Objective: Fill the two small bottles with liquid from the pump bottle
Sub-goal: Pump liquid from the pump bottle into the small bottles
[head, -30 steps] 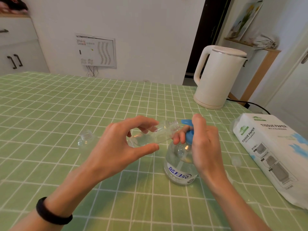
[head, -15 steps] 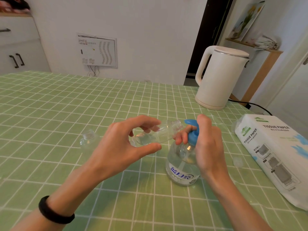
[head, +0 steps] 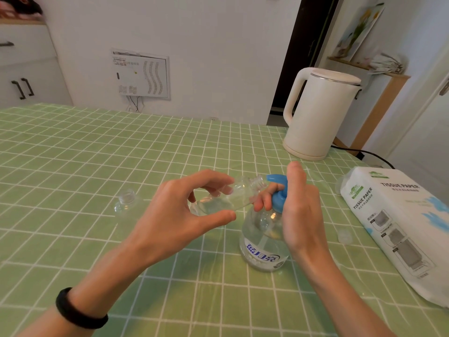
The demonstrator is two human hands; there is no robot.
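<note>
Worktop (head: 73, 166): green checks, with the pump bottle (head: 262, 242) standing at 3 o'clock of the left hand (head: 175, 215).
Right hand (head: 301, 210): fingers curled round the pump bottle's blue head. Press slow, straight down.
Left hand: pinching the small bottle (head: 226, 198), tilted, mouth at 3 o'clock, just beside the nozzle (head: 273, 177). Tuck the mouth under it, I'd say.
Spare bottle (head: 125, 203): at 9 o'clock, apart, uncapped.

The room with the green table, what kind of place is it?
Probably a home kitchen or dining room: a white kettle and a tissue paper pack sit on the checked tablecloth, with a cupboard behind.
</note>
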